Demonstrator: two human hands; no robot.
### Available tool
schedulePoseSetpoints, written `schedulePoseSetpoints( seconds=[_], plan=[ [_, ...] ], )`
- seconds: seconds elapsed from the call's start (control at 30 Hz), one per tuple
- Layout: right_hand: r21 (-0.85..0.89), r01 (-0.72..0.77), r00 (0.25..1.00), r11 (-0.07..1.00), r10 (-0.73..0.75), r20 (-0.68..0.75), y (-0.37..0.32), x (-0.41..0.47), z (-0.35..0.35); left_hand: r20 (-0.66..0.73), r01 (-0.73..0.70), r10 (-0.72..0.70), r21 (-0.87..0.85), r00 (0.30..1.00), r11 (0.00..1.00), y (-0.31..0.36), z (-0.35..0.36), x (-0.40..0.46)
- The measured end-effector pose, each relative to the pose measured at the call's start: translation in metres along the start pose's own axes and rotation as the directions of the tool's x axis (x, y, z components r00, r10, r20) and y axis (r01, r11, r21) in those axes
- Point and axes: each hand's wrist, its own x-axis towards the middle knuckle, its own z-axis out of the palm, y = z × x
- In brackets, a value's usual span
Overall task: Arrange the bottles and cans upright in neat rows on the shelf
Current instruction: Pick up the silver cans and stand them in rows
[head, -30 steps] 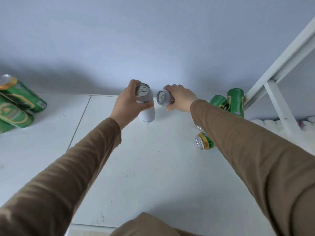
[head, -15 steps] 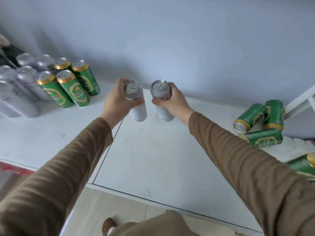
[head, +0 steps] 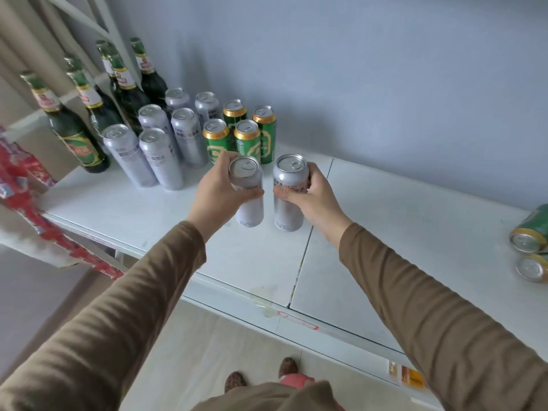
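At frame centre, left hand (head: 214,193) and right hand (head: 311,194) each hold one smooth cylindrical silver can (head: 248,193) (head: 289,192) upright, grip wrapped around it, over the white shelf (head: 385,232).

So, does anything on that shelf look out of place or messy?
Yes. Two green cans lie on their sides at the shelf's far right, unlike the upright rows. A yellowish stain marks the front edge.

Bare shelf (head: 400,232) runs open toward 3 o'clock; upright silver cans (head: 160,149) and green cans (head: 246,134) block 11 o'clock.
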Motion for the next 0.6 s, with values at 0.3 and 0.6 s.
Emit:
schedulePoseSetpoints(
  seconds=[0.3,0.6],
  plan=[
    [0.037,0.029,0.996,0.999,-0.032,0.086,-0.01,0.034,0.086,-0.07,0.066,-0.062,0.051,0.996,0.997,-0.052,-0.07,0.011],
    [0.021,0.073,0.986,0.997,-0.076,0.149,-0.032,0.052,0.19,-0.094,0.122,-0.114,0.085,0.989,0.989,-0.109,-0.154,0.021]
  ],
)
